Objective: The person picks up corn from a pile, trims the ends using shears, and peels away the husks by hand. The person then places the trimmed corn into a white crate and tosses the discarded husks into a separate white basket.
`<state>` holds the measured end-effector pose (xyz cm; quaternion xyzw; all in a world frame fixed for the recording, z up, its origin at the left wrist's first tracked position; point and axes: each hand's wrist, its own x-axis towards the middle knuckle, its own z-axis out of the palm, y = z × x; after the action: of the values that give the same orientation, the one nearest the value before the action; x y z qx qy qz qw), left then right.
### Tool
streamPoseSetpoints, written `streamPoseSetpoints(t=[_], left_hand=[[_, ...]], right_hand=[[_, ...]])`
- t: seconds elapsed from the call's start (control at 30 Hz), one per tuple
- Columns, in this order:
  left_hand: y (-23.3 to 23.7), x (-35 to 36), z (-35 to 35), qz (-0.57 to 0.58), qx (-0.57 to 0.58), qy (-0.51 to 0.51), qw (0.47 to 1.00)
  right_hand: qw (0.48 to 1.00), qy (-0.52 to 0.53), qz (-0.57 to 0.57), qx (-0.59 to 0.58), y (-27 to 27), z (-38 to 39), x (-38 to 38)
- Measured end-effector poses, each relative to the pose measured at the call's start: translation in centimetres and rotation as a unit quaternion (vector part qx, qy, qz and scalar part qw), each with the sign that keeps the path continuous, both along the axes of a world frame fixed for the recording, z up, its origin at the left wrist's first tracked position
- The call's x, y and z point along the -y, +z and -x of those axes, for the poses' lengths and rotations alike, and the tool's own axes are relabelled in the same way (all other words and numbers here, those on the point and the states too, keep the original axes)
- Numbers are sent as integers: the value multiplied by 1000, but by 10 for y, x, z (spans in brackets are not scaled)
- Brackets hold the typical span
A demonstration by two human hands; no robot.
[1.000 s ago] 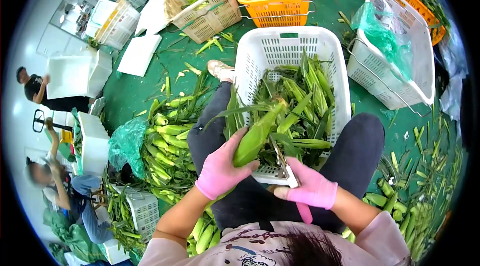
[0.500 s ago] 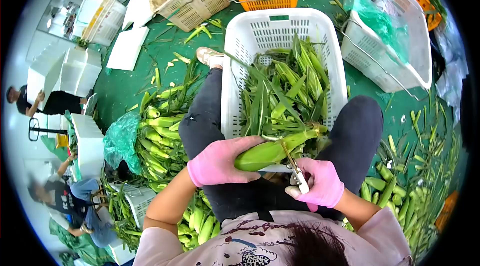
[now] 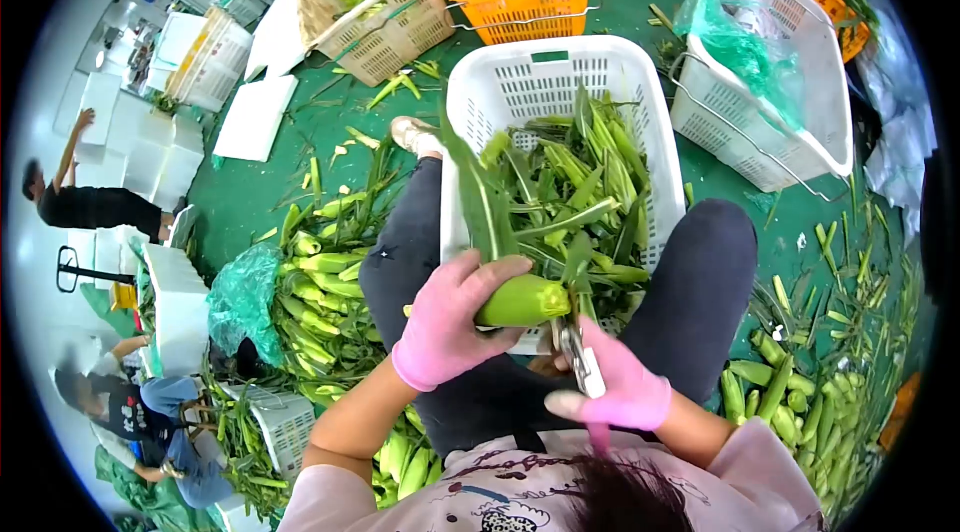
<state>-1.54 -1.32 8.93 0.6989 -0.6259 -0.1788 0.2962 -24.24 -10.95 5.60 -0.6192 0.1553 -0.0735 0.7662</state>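
Note:
A green ear of corn [image 3: 522,301] lies in my left hand [image 3: 452,322], which wears a pink glove and has its fingers wrapped round the husk. The ear's cut end points right. My right hand [image 3: 618,372], also gloved in pink, grips metal pruning shears [image 3: 577,347] right beside that end. Just beyond both hands, between my knees, stands a white basket [image 3: 660,152] holding husks and long leaves [image 3: 590,172]. One long leaf rises by my left hand over the basket's near left edge.
Piles of corn lie at left [image 3: 320,302] and right [image 3: 820,412]. An orange basket [image 3: 530,17], a beige basket [image 3: 390,32] and another white basket [image 3: 740,112] stand ahead. Two people are at far left, one reaching up to white boxes [image 3: 150,157].
The ear's right end is now a bare cut end, and the shears have moved slightly down-left. A long leaf now stands by my left hand. The upper-left person has raised their arms.

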Motion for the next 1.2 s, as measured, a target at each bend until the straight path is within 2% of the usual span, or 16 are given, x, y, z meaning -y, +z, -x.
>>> streamPoseSetpoints(t=[0.17, 0.2, 0.27, 0.37, 0.43, 0.5, 0.7, 0.73, 0.83, 0.87, 0.9, 0.93, 1.0, 1.1, 1.13, 1.2], left_hand=[[-14, 4, -6, 111, -169, 163, 966], [-14, 0, -19, 85, -308, 209, 924], [-18, 5, -32, 272, -508, 213, 789], [-22, 5, -32, 385, -593, 271, 653], [-47, 3, -25, 397, -530, 323, 676], [-45, 2, -6, 412, -645, 329, 553], [-81, -2, 36, 322, -678, 396, 529], [-84, -3, 32, 307, -698, 399, 509], [-84, -7, 7, 267, -756, 348, 486], [-83, -10, -5, 258, -776, 328, 473], [-85, -19, -20, 166, -824, 211, 499], [-86, -14, -19, 122, -939, 133, 291], [-88, -11, -7, 57, -966, -37, 248], [-90, -27, -19, 235, -927, -63, 286], [-87, -37, -20, 249, -922, -56, 292], [-82, -62, -13, 278, -910, -41, 304]], right_hand=[[986, -91, -129, -57, 20, -4, 7], [985, -87, -130, -66, 23, -1, 9], [987, -71, -135, -58, 9, 4, 0], [990, 42, -92, -97, -17, 9, -13], [990, 37, -96, -99, -33, 0, -25], [989, 3, -127, -78, -46, -15, -30], [977, -180, 53, -103, -51, -51, -10], [957, -172, 210, -103, -55, -46, -5], [969, -21, 175, -174, -26, -27, 5], [985, 85, 102, -110, -28, -21, 8], [976, 158, -148, -34, -19, -9, 4], [956, 282, -71, 24, -17, -9, -5], [901, 427, -66, 36, -14, -20, -3], [891, 431, -144, 4, -24, -18, 3], [902, 431, 6, -4, -13, -24, 12], [875, 481, 41, -47, -14, -20, 15]])
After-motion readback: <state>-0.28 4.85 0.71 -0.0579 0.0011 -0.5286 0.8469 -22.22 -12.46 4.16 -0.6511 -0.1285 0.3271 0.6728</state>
